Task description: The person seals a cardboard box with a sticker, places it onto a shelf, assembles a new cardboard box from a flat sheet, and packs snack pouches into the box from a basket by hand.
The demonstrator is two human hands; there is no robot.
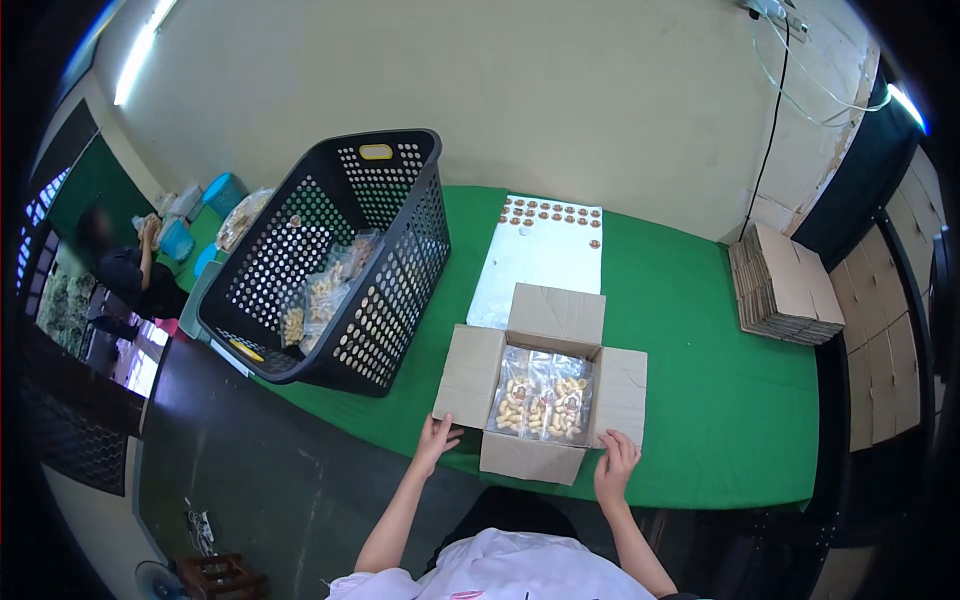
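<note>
An open cardboard box [534, 462] stands on the green cloth with its four flaps folded outward. Inside lie clear bags of pale snacks [542, 400], side by side, with small round labels. My left hand [435, 442] is at the lower corner of the left flap, fingers apart. On the other side, my right hand [618, 462] touches the lower edge of the right flap, its fingers spread. Behind the box is a white sheet [548, 260] with rows of round brown stickers along its top.
A large dark basket [400, 290] with more snack bags stands on the left of the green table [720, 420]. Flattened cartons [785, 285] are stacked at the right. Another person [130, 275] works at far left near blue containers [178, 240]. A stool [220, 577] stands below.
</note>
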